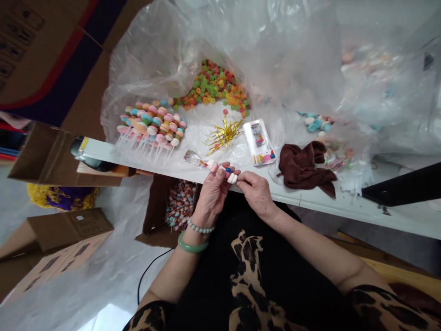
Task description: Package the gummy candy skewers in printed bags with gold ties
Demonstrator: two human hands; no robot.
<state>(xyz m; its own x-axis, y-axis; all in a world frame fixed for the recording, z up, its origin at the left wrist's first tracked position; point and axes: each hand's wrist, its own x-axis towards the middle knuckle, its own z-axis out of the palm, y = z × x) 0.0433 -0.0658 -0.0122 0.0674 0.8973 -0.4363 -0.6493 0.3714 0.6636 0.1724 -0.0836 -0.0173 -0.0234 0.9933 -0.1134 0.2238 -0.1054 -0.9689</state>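
My left hand (214,189), with a bead bracelet and a green bangle on its wrist, is closed around a candy skewer (232,178) at the table's front edge. White and pink candies show on it, partly in a clear printed bag (193,157) that sticks out past the fingers. My right hand (257,189) pinches at the skewer's white end; the fingers hide what exactly they grip. Just beyond lie gold tinsel ties (225,134) and a stack of printed clear bags (259,142). A brown cloth (303,164) lies right of my right hand.
Finished-looking candy skewers (153,122) are piled at the left on plastic sheeting. Ring gummies (213,85) are heaped at the back, with blue and white candies (317,122) to the right. Below the edge, a cardboard box (155,207) holds many skewers. A black bar (403,186) juts in from the right.
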